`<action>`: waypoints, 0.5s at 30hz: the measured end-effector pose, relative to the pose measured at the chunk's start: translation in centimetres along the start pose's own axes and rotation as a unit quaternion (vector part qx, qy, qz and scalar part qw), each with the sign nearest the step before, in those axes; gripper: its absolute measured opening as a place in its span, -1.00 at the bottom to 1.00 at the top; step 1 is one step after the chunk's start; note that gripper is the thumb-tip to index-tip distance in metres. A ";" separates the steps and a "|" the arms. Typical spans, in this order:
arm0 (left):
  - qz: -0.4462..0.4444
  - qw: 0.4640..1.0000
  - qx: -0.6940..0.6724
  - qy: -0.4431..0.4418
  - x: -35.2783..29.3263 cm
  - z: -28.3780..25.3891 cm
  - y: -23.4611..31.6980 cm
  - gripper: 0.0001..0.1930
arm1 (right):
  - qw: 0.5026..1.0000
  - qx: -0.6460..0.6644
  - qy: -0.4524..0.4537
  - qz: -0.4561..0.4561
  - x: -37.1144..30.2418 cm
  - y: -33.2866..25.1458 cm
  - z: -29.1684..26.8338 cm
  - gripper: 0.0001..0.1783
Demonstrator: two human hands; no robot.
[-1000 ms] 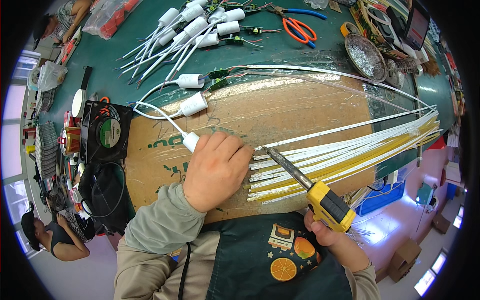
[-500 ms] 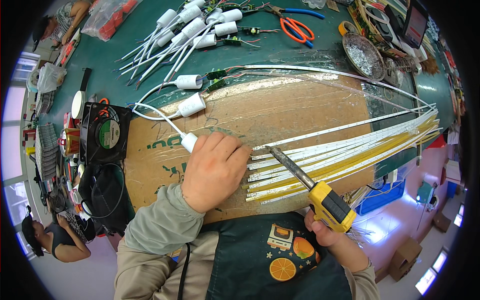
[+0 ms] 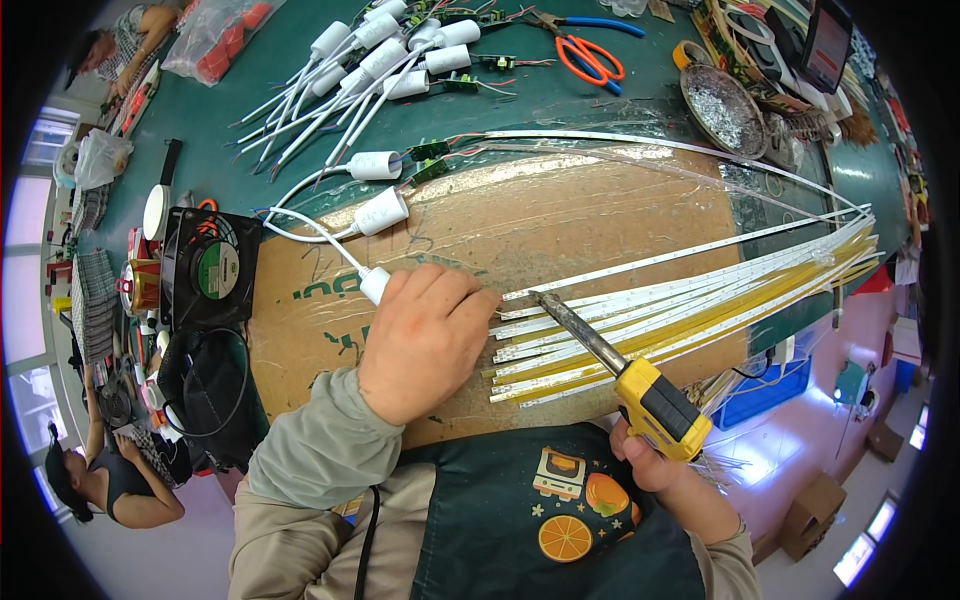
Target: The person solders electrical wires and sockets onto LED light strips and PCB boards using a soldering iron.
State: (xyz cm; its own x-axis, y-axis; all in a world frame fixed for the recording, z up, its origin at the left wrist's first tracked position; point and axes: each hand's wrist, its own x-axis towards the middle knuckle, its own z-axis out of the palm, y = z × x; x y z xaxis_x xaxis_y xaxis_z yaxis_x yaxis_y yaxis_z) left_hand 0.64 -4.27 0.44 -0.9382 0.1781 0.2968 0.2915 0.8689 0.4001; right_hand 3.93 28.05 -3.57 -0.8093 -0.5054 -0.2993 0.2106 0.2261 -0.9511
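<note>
My left hand (image 3: pixel 425 340) is closed around a white cylindrical lamp-cable housing (image 3: pixel 375 285), whose white cable loops away to the upper left. Its fingertips sit beside the left end of a thin white LED strip (image 3: pixel 640 265); whatever they pinch there is hidden. In my right hand (image 3: pixel 645 462) is a yellow-handled soldering iron (image 3: pixel 662 408), its dark tip at the strip ends, close to my left fingers. More white and yellow LED strips (image 3: pixel 600 345) lie fanned out beneath the iron. Farther up, two housings (image 3: pixel 381 212) with small green circuit boards (image 3: pixel 430 150) are wired to strips.
Brown cardboard (image 3: pixel 300 350) covers part of the green table. A black fan (image 3: pixel 210 265) stands at the left. Several white housings (image 3: pixel 380 60) are heaped at the back, near orange-and-blue pliers (image 3: pixel 590 60). A round dish (image 3: pixel 722 110) sits back right. Other people are at the left.
The view has shifted slightly. Both hands and the soldering iron keep nearly the same place against the strips. A person at the lower left has raised an arm.
</note>
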 end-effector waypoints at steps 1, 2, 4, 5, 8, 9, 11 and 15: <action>0.000 1.000 -0.007 0.003 0.1 0.0 0.0 -0.78 | 1.000 0.000 -0.001 0.001 0.0 0.1 0.0 -0.84; 0.001 1.000 -0.008 0.002 0.1 0.0 -0.1 -0.78 | 1.000 0.000 0.000 0.002 0.0 0.1 0.0 -0.84; 0.001 0.999 -0.032 -0.003 0.0 -0.2 -0.3 -0.79 | 1.000 0.024 0.004 -0.003 0.0 0.0 0.1 -0.86; 0.001 1.000 -0.031 -0.003 0.0 -0.2 -0.3 -0.79 | 1.000 0.024 0.004 -0.003 0.0 0.0 0.1 -0.86; -0.003 0.999 -0.046 -0.007 0.0 -0.4 -0.3 -0.80 | 1.000 0.026 0.002 -0.004 0.0 0.0 0.1 -0.87; -0.005 0.999 -0.052 -0.002 0.0 -0.4 -0.4 -0.80 | 1.000 0.024 0.000 -0.003 0.0 0.0 0.0 -0.87; -0.006 0.998 -0.059 0.003 0.0 -0.3 -0.4 -0.80 | 1.000 0.021 0.000 -0.002 0.0 0.0 0.0 -0.87; -0.012 0.998 -0.066 0.014 -0.1 -0.3 -0.4 -0.81 | 1.000 0.026 -0.004 0.005 0.1 -0.1 0.0 -0.87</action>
State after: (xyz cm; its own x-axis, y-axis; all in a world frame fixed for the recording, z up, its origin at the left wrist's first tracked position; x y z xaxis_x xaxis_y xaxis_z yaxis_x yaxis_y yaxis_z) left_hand 0.64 -4.77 0.46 -0.9402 0.1432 0.3091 0.2925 0.8046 0.5169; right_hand 3.85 28.04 -3.51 -0.8028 -0.5100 -0.3089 0.2467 0.1875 -0.9508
